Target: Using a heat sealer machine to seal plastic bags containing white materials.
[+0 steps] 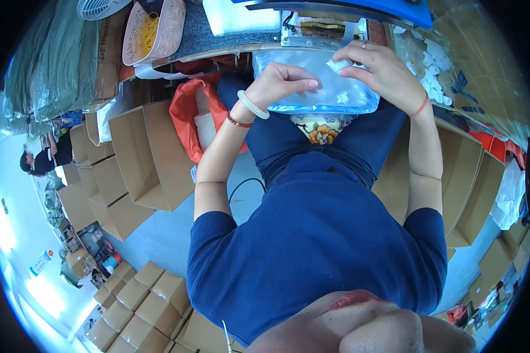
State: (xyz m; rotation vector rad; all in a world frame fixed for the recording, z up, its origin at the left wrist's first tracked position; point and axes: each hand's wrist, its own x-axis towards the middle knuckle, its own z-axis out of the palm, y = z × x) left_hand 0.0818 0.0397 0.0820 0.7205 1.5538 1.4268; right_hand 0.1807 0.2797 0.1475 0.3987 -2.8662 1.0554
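Note:
A clear plastic bag with a blue-tinted edge (303, 107) lies across my lap. Over its left part hangs my left hand (285, 82), thumb and fingers drawn together; whatever is in the pinch, if anything, is too small to make out. On the right, my right hand (383, 73) is closed on a small white piece (337, 65), pinched between thumb and fingers. Another little white scrap (343, 96) rests on the bag between the hands. Just beyond the bag, at the table edge, sits a small machine (315, 32) with metal parts.
A pink basket (169, 38) of yellow bands stands at the back left. Many white pieces (434, 67) lie on the right beside a cardboard sheet. An open carton (150, 156) and a red bag (186, 115) flank my left arm; another carton (447, 170) is on my right.

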